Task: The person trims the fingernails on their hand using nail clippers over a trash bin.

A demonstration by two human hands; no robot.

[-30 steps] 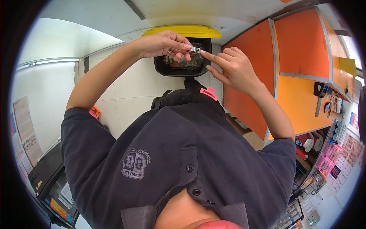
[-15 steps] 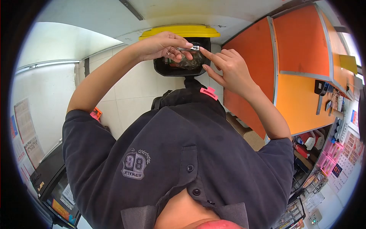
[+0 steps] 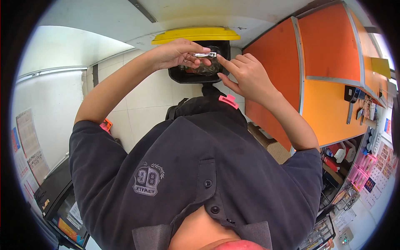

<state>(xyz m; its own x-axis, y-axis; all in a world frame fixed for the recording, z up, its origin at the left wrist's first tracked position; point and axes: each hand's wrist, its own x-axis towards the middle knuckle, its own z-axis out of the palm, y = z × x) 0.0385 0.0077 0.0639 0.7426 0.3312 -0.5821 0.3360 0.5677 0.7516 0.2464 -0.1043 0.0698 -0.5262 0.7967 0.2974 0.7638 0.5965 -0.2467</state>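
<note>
My left hand [image 3: 179, 55] pinches a small shiny metal nail clipper [image 3: 204, 55] between thumb and fingers, its head pointing right. My right hand [image 3: 248, 76] is at the right, holding nothing. Its index finger reaches to the clipper's head, the thumb stands apart below, and the other fingers are curled. Whether the fingertip is between the clipper's jaws is too small to tell. Both hands are above an open black bin [image 3: 179, 76] with a dark bag and some litter inside.
A yellow lid [image 3: 196, 35] rises behind the bin. An orange cabinet [image 3: 275, 62] stands on the right, above shelves with pink racks [image 3: 359, 179]. A pink clip [image 3: 228, 101] lies near my waist. A black cabinet [image 3: 56, 183] is at the lower left.
The clipper has turned in my left hand and now shows more of its side. My right hand has shifted slightly left, with its index finger still at the clipper's head.
</note>
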